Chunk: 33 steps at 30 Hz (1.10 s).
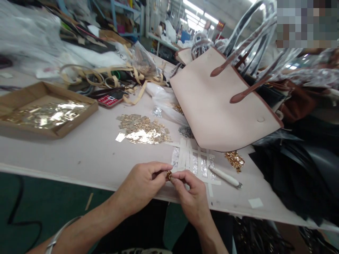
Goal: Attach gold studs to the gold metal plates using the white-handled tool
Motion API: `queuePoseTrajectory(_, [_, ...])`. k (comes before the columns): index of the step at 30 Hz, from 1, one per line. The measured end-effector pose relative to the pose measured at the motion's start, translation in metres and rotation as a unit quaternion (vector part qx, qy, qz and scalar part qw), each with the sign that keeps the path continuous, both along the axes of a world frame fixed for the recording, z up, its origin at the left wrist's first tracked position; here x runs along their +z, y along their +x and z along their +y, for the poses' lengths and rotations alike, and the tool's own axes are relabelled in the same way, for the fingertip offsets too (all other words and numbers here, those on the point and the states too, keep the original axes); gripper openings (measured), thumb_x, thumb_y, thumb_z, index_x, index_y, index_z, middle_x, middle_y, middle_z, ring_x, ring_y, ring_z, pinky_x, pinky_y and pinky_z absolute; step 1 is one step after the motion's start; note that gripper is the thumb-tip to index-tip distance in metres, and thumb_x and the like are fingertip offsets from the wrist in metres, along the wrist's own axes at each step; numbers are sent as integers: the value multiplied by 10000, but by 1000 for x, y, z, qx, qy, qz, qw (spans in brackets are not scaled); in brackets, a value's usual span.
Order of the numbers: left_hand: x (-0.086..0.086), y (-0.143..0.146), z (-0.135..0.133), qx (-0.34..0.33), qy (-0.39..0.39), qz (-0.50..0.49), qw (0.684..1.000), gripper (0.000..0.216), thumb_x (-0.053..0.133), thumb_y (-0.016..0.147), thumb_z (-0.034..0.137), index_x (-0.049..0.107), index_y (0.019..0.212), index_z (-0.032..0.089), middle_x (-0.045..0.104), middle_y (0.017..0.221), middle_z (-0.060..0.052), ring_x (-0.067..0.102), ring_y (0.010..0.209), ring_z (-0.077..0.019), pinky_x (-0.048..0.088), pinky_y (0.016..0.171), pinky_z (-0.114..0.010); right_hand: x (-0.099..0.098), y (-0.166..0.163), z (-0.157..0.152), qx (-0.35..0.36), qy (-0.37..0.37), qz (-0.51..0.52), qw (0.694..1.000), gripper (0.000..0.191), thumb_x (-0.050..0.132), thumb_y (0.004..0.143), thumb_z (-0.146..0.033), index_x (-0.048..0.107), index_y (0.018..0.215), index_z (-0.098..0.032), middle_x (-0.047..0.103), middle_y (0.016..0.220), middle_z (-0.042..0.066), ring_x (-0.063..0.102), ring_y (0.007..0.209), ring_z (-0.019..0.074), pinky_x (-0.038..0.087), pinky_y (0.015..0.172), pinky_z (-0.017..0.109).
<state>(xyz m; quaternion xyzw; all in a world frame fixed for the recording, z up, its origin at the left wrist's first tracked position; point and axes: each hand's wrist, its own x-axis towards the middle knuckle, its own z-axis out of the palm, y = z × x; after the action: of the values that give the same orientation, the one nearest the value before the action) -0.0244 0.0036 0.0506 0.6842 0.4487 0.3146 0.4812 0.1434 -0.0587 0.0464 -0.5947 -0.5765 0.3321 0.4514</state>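
Note:
Between my fingertips, close to the table's front edge, is a small gold metal fitting [168, 175]; its exact kind is too small to make out. My left hand [149, 180] pinches it from the left, and my right hand [189, 188] pinches it from the right. Just beyond them, strips of pale tape [186, 157] lie across the table beside small clear packets. A heap of flat gold metal plates [143, 129] is spread ahead of my left hand. To the right lie a white pen-like tool [225, 176] and a small pile of gold fittings [235, 160].
A cardboard tray [79, 97] of gold plates stands at the left. A pale tote bag [212, 102] with brown handles leans at the back right. Black sheets [296, 169] hang over the right side. Beige straps [140, 91] and a red-patterned object [110, 98] lie further back.

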Motion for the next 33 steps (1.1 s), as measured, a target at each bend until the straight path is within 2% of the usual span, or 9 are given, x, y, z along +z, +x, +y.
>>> queuePoseTrajectory(4, [1, 1, 0, 2, 43, -2, 999, 293, 545, 852, 304, 803, 958, 218, 791, 861, 0, 723, 747, -159, 586, 773, -248, -3, -1, -1, -14, -8, 7, 1000, 131, 630, 923, -225, 761, 919, -220, 762, 901, 21, 690, 855, 168, 513, 787, 272])
queuePoseTrajectory(11, [-1, 6, -2, -32, 131, 4, 991, 299, 505, 875, 179, 792, 949, 215, 773, 849, -7, 708, 752, -133, 552, 696, -207, -4, 0, -1, -21, -15, 18, 1000, 127, 619, 910, -235, 740, 898, -198, 758, 870, 25, 683, 807, 167, 523, 745, 273])
queuePoseTrajectory(18, [-6, 12, -4, -74, 231, -40, 969, 382, 504, 884, 35, 728, 1113, 244, 755, 923, 26, 706, 825, -86, 533, 758, -152, -10, 6, -1, -66, -21, 59, 996, 110, 668, 891, -294, 684, 891, -185, 714, 819, 16, 646, 760, 150, 515, 711, 256])
queuePoseTrajectory(21, [-5, 16, -3, -94, 281, -51, 954, 374, 485, 893, 2, 693, 1117, 219, 748, 968, 9, 707, 888, -94, 542, 811, -162, -12, 10, -2, -77, -22, 60, 995, 145, 673, 901, -330, 687, 911, -186, 708, 813, 14, 641, 756, 150, 510, 704, 255])
queuePoseTrajectory(24, [-7, 21, -2, -125, 332, -51, 934, 384, 451, 913, -14, 639, 1169, 201, 735, 1044, -21, 698, 978, -113, 548, 890, -198, -10, 16, -2, -61, 9, 3, 998, 128, 626, 937, -295, 693, 984, -196, 725, 871, 22, 653, 783, 151, 511, 728, 261])
queuePoseTrajectory(27, [-13, 25, 4, -139, 357, -26, 923, 394, 431, 934, 0, 593, 1232, 200, 712, 1039, -41, 691, 965, -132, 566, 866, -224, -6, 26, 1, -14, 68, -104, 992, 129, 570, 962, -207, 699, 950, -218, 729, 878, 19, 659, 823, 154, 493, 767, 266])
queuePoseTrajectory(30, [-21, 30, 14, -149, 384, 17, 911, 345, 404, 961, 39, 581, 1220, 184, 679, 991, -56, 681, 908, -154, 581, 803, -248, -8, 40, 11, 15, 137, -221, 965, 142, 542, 973, -175, 675, 939, -213, 730, 877, 42, 661, 840, 178, 473, 775, 294])
queuePoseTrajectory(33, [-31, 35, 22, -163, 433, 58, 885, 296, 371, 996, 76, 574, 1192, 164, 653, 901, -49, 663, 797, -164, 585, 716, -265, -16, 53, 22, 40, 181, -322, 928, 159, 522, 976, -157, 650, 893, -201, 733, 863, 62, 651, 828, 201, 460, 772, 332])
